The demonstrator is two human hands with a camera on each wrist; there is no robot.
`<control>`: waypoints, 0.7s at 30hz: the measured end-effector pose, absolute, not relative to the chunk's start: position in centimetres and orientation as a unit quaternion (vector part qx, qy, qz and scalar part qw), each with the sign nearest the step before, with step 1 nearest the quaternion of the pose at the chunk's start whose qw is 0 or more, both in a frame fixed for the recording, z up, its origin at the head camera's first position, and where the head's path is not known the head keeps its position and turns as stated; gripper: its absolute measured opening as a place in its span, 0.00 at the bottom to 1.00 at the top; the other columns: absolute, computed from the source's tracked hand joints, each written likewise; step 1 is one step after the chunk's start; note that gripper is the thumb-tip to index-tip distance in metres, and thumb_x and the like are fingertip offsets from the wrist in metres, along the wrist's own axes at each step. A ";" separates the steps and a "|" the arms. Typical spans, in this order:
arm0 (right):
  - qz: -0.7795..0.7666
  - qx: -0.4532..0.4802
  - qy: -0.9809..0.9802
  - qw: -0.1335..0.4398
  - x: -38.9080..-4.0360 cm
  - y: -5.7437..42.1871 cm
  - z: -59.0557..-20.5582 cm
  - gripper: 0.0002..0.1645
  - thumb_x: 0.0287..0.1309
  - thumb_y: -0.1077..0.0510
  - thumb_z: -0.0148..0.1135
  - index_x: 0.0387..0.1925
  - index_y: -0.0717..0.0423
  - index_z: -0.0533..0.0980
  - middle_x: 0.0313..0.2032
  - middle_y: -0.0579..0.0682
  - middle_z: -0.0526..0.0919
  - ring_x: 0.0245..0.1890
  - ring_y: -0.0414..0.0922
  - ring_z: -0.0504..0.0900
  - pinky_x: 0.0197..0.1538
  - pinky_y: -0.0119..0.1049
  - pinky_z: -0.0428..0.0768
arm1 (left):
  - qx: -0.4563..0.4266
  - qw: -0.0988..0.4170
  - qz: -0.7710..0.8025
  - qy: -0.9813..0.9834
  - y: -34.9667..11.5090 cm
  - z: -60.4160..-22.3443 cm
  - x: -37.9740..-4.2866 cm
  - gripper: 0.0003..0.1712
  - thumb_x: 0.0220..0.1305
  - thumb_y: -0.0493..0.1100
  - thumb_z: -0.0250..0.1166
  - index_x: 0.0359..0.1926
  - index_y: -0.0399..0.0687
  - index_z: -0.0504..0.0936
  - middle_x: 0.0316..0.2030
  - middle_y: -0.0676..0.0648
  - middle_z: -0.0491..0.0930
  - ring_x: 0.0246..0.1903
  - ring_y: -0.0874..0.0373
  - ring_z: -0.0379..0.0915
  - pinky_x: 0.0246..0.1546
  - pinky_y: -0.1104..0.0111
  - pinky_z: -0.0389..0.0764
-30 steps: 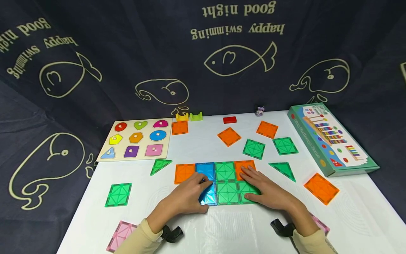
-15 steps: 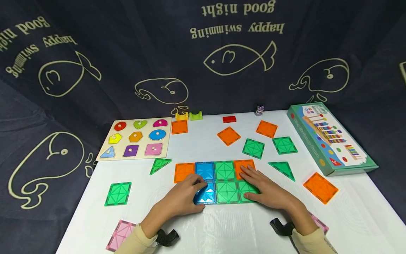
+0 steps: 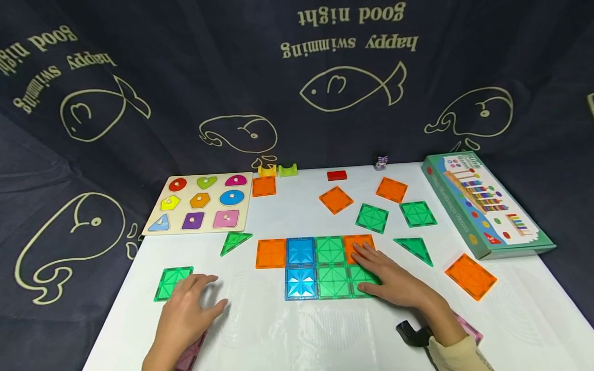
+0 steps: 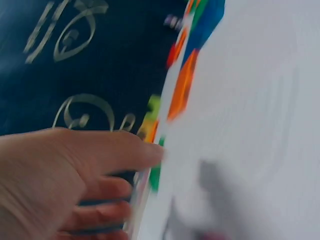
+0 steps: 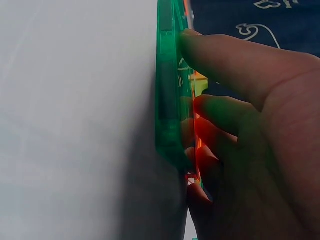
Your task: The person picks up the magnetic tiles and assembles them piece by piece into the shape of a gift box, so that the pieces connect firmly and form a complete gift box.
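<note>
A flat block of square magnetic tiles lies mid-table: an orange tile (image 3: 271, 253), an upper blue tile (image 3: 300, 251), a lower blue tile (image 3: 301, 282), green tiles (image 3: 330, 250) and another orange tile (image 3: 350, 250) at the right end. My right hand (image 3: 394, 278) rests on that end, fingers extended over the orange tile and thumb on a green tile (image 5: 170, 100). To the left, my left hand (image 3: 185, 309) holds nothing, its thumb and fingers spread apart. It overlaps a lone green tile (image 3: 169, 282) and partly hides a pink tile (image 3: 192, 353) beneath the wrist.
A shape puzzle board (image 3: 213, 226) stands back left, a green game box (image 3: 487, 206) back right. Loose orange, green square and green triangle tiles (image 3: 416, 250) lie between them and the block. A red block (image 3: 336, 175) and small figurine (image 3: 381, 163) are near the dark curtain (image 3: 325, 129).
My left hand has let go of the lower blue tile and swung left to the lone green tile and pink tile. My right hand stays on the block's right end.
</note>
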State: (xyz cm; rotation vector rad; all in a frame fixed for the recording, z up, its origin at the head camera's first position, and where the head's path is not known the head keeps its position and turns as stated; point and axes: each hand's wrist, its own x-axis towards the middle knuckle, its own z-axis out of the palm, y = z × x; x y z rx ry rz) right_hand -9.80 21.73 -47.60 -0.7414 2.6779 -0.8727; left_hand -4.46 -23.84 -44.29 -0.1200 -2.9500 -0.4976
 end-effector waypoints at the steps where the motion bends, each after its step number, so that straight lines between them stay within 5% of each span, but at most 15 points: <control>1: -0.299 -0.253 0.913 0.116 -9.8 21.7 -47.6 0.45 0.61 0.40 0.61 0.73 0.51 0.57 0.74 0.49 0.49 0.73 0.53 0.43 0.69 0.57 0.49 | -0.020 0.062 -0.165 -0.984 -24.7 -44.3 -4.0 0.33 0.40 0.56 0.78 0.48 0.47 0.83 0.47 0.43 0.77 0.51 0.42 0.69 0.48 0.43 0.72; 8: -0.296 -0.246 0.915 0.119 -9.8 21.8 -47.6 0.45 0.61 0.40 0.61 0.73 0.49 0.57 0.74 0.48 0.48 0.73 0.52 0.42 0.69 0.55 0.49 | 0.105 -0.083 -0.138 -0.981 -28.9 -44.2 -2.0 0.55 0.33 0.78 0.69 0.56 0.43 0.77 0.52 0.33 0.72 0.48 0.37 0.67 0.38 0.37 0.72; 12: -0.298 -0.244 0.915 0.120 -9.8 21.8 -47.8 0.45 0.61 0.40 0.61 0.73 0.48 0.56 0.74 0.47 0.48 0.73 0.51 0.42 0.69 0.54 0.49 | 0.100 -0.123 -0.129 -0.979 -29.9 -44.1 -1.4 0.62 0.33 0.84 0.62 0.57 0.39 0.76 0.54 0.29 0.69 0.50 0.33 0.66 0.42 0.35 0.70; 16: -0.299 -0.250 0.914 0.113 -9.7 21.8 -47.9 0.45 0.60 0.39 0.61 0.73 0.49 0.57 0.74 0.49 0.49 0.73 0.53 0.43 0.68 0.57 0.50 | 0.076 -0.164 -0.122 -0.976 -30.3 -44.2 -0.8 0.63 0.31 0.82 0.66 0.57 0.38 0.74 0.51 0.31 0.70 0.48 0.36 0.68 0.41 0.39 0.74; 21: -0.299 -0.253 0.914 0.107 -9.7 21.8 -47.9 0.45 0.60 0.40 0.61 0.73 0.50 0.57 0.74 0.50 0.50 0.73 0.54 0.44 0.68 0.57 0.49 | 0.044 -0.178 -0.146 -0.972 -30.4 -44.5 -0.3 0.57 0.25 0.71 0.77 0.54 0.38 0.74 0.44 0.41 0.71 0.38 0.48 0.68 0.28 0.58 0.78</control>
